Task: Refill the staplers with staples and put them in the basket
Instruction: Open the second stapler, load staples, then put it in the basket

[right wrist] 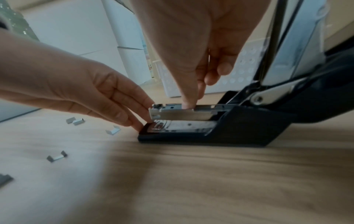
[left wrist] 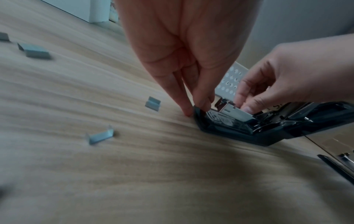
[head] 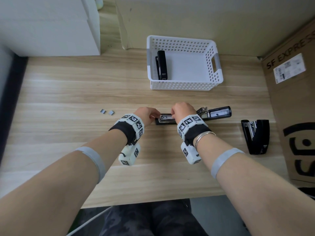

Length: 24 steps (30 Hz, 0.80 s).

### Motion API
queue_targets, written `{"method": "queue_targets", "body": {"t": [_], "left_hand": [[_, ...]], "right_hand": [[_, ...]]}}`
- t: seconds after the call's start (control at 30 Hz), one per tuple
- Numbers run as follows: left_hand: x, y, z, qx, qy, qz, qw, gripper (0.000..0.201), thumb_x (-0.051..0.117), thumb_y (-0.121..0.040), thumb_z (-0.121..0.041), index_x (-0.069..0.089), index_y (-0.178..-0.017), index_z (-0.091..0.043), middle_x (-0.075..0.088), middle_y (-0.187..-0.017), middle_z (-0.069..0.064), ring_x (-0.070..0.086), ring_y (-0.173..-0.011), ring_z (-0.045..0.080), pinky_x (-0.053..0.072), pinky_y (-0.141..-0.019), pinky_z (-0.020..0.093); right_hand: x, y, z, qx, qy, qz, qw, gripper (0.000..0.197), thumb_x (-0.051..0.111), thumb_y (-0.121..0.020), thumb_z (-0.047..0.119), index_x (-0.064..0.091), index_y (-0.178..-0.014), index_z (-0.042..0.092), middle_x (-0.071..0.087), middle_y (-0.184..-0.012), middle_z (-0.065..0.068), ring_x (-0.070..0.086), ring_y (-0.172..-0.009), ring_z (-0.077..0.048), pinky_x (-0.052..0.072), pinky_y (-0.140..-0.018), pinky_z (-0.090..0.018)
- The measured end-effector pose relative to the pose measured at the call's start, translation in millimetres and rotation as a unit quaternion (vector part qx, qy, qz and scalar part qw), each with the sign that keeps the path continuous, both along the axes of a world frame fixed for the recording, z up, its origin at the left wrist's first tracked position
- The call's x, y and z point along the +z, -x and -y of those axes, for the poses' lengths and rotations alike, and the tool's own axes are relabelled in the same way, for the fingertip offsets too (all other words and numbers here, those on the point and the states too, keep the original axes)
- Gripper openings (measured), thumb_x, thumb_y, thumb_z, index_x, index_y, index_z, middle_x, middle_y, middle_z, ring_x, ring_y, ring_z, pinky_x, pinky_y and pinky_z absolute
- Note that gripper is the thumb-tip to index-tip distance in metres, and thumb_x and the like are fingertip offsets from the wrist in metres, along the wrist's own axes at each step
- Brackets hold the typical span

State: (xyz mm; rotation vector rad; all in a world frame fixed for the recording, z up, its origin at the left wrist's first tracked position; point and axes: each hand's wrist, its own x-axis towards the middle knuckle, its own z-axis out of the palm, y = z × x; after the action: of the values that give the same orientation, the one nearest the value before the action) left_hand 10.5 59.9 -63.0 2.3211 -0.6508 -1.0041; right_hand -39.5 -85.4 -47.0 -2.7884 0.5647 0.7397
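Observation:
An open black stapler point(head: 166, 121) lies mid-table, its lid point(head: 219, 113) flipped back to the right and its metal magazine point(right wrist: 182, 114) exposed. My left hand point(head: 156, 114) rests straight fingers point(right wrist: 138, 122) on the front tip of the base point(left wrist: 199, 112). My right hand point(head: 173, 114) reaches down onto the magazine, and its thumb and a curled finger point(left wrist: 247, 108) pinch the rail. Any staple strip under those fingertips is hidden. The white perforated basket point(head: 185, 80) at the back holds a shut black stapler point(head: 162, 65).
Another black stapler point(head: 255, 136) lies open at the right, beside a cardboard box point(head: 293, 99). Small staple pieces point(head: 106, 112) lie left of my hands, with others closer point(left wrist: 100, 136) point(right wrist: 57, 157). A white cabinet point(head: 51, 26) stands at the back left.

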Motion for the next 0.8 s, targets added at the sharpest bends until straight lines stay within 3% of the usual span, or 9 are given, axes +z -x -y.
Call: {"method": "queue_targets", "body": {"t": [0.13,0.23,0.33,0.43,0.53,0.63,0.73,0.8], "left_hand": [[-1,-14,-15,0.058,0.0,0.036,0.998,0.038,0.045,-0.084,0.009,0.063,-0.112,-0.008,0.067,-0.115,0.009,0.063,-0.101,0.027,0.047,-0.087,0.026],[-4,-26,-33,0.051,-0.064,0.078,0.994,0.036,0.047,-0.083,0.007,0.063,-0.109,-0.01,0.063,-0.114,0.01,0.055,-0.088,0.022,0.046,-0.08,0.028],[-6,-31,-49,0.033,-0.108,0.09,0.99,0.036,0.042,-0.084,0.004,0.063,-0.109,-0.01,0.064,-0.114,0.012,0.059,-0.1,0.029,0.046,-0.084,0.029],[-6,-28,-56,0.001,-0.136,0.085,0.987,0.033,0.048,-0.084,0.0,0.062,-0.112,-0.011,0.065,-0.115,0.01,0.059,-0.106,0.028,0.046,-0.086,0.028],[-9,-21,-51,-0.011,-0.13,0.078,0.988,0.034,0.05,-0.084,-0.001,0.06,-0.115,-0.013,0.064,-0.116,0.009,0.059,-0.107,0.027,0.044,-0.083,0.026],[-14,-16,-41,-0.006,-0.114,0.081,0.99,0.03,0.051,-0.085,-0.004,0.061,-0.112,-0.014,0.061,-0.114,0.012,0.057,-0.107,0.029,0.046,-0.088,0.033],[-15,-13,-32,-0.018,-0.106,0.081,0.991,0.024,0.054,-0.086,-0.007,0.062,-0.108,-0.009,0.053,-0.098,0.009,0.055,-0.105,0.032,0.046,-0.087,0.035],[-15,-12,-28,-0.029,-0.107,0.083,0.99,0.022,0.054,-0.087,-0.01,0.061,-0.108,-0.007,0.052,-0.097,0.01,0.055,-0.105,0.032,0.046,-0.087,0.035]], "right_hand": [[6,0,6,-0.013,0.001,0.013,1.0,0.025,0.054,-0.089,0.002,0.07,-0.108,0.006,0.068,-0.11,-0.014,0.064,-0.102,-0.031,0.054,-0.088,-0.033],[8,0,6,-0.012,-0.007,0.017,1.0,0.025,0.053,-0.091,0.004,0.07,-0.11,0.006,0.066,-0.114,-0.014,0.062,-0.106,-0.031,0.052,-0.09,-0.033],[6,2,2,-0.01,-0.011,0.026,1.0,0.024,0.053,-0.09,0.002,0.071,-0.106,0.005,0.066,-0.112,-0.014,0.063,-0.102,-0.031,0.052,-0.086,-0.032],[5,5,-2,-0.004,-0.01,0.033,0.999,0.023,0.053,-0.09,0.001,0.071,-0.104,0.005,0.066,-0.11,-0.014,0.063,-0.101,-0.031,0.051,-0.084,-0.032],[6,6,-5,0.001,-0.007,0.039,0.999,0.023,0.052,-0.09,0.003,0.071,-0.105,0.005,0.065,-0.112,-0.014,0.063,-0.102,-0.031,0.05,-0.084,-0.032],[7,7,-5,0.005,-0.007,0.044,0.999,0.023,0.053,-0.09,0.004,0.071,-0.104,0.007,0.064,-0.113,-0.012,0.062,-0.103,-0.03,0.051,-0.086,-0.034],[9,9,-2,0.005,-0.009,0.049,0.999,0.022,0.053,-0.091,0.005,0.072,-0.1,0.009,0.064,-0.112,-0.011,0.061,-0.103,-0.029,0.05,-0.084,-0.031],[11,10,0,0.002,-0.014,0.053,0.998,0.022,0.051,-0.092,0.005,0.072,-0.1,0.01,0.064,-0.113,-0.01,0.061,-0.104,-0.028,0.048,-0.083,-0.03]]}}
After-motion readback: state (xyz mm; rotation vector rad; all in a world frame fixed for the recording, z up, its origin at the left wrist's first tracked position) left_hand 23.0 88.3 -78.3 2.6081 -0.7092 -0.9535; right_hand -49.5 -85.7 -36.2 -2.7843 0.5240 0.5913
